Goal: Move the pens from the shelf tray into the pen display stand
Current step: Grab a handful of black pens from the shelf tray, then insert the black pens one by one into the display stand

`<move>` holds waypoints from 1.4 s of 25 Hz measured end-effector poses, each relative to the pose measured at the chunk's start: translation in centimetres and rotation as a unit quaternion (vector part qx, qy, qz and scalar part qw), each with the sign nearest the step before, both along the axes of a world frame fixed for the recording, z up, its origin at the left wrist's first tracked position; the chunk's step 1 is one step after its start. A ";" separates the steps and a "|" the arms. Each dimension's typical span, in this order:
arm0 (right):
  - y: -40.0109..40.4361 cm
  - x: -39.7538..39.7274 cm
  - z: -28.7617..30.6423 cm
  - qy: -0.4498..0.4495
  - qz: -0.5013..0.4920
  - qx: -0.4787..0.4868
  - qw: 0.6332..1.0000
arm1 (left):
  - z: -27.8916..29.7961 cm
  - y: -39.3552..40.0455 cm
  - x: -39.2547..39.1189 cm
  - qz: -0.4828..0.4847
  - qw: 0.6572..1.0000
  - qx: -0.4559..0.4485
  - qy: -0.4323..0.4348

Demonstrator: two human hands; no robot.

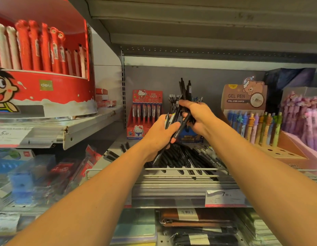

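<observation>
A: What are the hands doing?

B: Both are raised over the shelf tray (154,169). The left hand (158,134) has its fingers curled round a few black pens (180,127), which slant down past the palm toward the tray. The right hand (196,117) grips a bunch of black pens too; their tops stick up above its fingers.

A: Are the two hands apart?

B: Just beside each other, and the pens they hold cross between them.

A: Where are the rest of the pens?

B: A loose pile of black pens (186,159) lies in the tray behind its wire front rail, directly under the hands. Two more lie on the shelf to the left of the pile.

A: And the pen display stand?

B: The blue pen display stand (188,135) sits at the back of the shelf, mostly hidden by the hands. Some pens already stand in it, their tops showing above the right hand's knuckles.

A: What flanks it?

B: A red Hello Kitty pen box (145,112) on its left and a brown gel pen display (246,110) with coloured pens on its right. A price tag (225,197) is on the shelf edge below.
</observation>
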State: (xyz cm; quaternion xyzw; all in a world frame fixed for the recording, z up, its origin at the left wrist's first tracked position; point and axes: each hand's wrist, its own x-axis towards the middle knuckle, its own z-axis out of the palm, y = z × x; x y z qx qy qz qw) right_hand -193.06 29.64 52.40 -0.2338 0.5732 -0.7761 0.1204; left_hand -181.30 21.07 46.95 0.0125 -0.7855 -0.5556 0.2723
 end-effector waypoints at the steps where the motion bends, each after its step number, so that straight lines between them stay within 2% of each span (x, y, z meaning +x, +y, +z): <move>1: 0.0 0.2 0.1 -0.011 0.014 0.017 1.000 | -0.1 0.1 0.1 0.002 1.000 -0.001 0.015; 5: 0.8 0.7 0.9 -0.054 0.049 0.072 0.995 | 0.2 0.1 0.1 0.014 0.997 0.016 0.069; 8: 1.5 0.9 1.2 -0.043 0.085 0.082 0.992 | 0.7 0.1 -0.3 0.032 0.995 0.021 0.089; 12: 1.5 1.7 0.8 0.062 0.094 0.114 0.987 | 1.5 0.6 -0.8 0.041 0.990 0.075 0.111; 15: 1.8 1.9 0.5 0.135 0.028 0.036 0.990 | 1.3 0.6 -0.4 0.078 0.988 0.068 0.116; 18: 1.7 2.2 0.0 0.211 -0.029 0.035 0.976 | 0.8 0.6 0.5 0.028 0.993 0.061 0.092; 20: 1.1 2.3 -0.5 0.191 -0.040 0.029 0.980 | 0.8 1.1 0.8 -0.006 0.995 0.046 0.084; 23: 0.4 2.4 -0.7 0.078 -0.015 -0.029 0.996 | 1.0 1.5 1.1 -0.020 0.998 0.019 0.064; 26: 0.5 2.3 -0.3 0.102 -0.048 -0.041 0.993 | 1.4 1.8 1.4 -0.026 0.998 -0.016 0.047; 30: 0.8 2.6 -0.7 0.122 -0.059 -0.033 0.990 | 1.5 2.0 1.5 0.040 0.996 -0.037 0.064; 33: -0.2 3.0 -2.1 0.140 -0.086 0.011 0.986 | 1.3 2.4 1.1 0.071 0.994 -0.019 0.083; 35: -0.5 3.6 -2.5 0.138 -0.078 0.006 0.987 | 1.3 2.4 1.0 0.069 0.993 0.008 0.099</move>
